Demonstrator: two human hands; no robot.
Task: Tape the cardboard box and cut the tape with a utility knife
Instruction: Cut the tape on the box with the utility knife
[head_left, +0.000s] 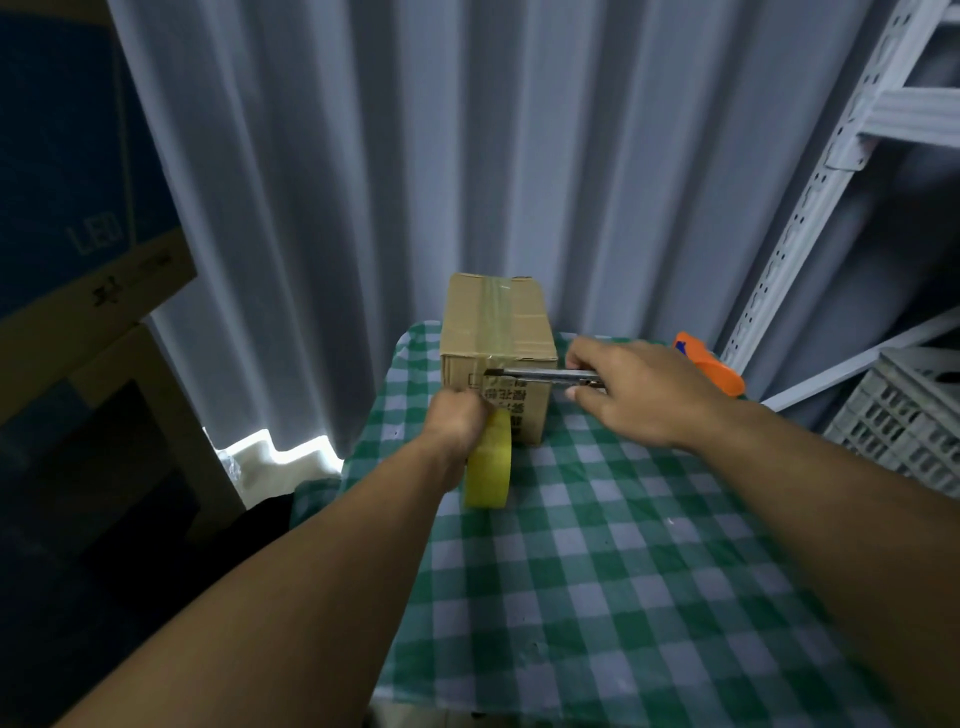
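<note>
The word "LED" stood in pale letters on the blue face of a large carton (78, 208) leaning at the left edge of the view. Below it, on that carton's brown band, a small dark printed mark showed, too blurred to read. The near side of the cardboard box (496, 332) bore rows of dark printed characters, seemingly upside down, which could not be made out.

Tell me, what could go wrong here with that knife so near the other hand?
The utility knife in the right hand points its blade toward the left hand gripping the tape roll; a slip could nick it. The blade lies against the cardboard box, so it might score the cardboard too.
</note>
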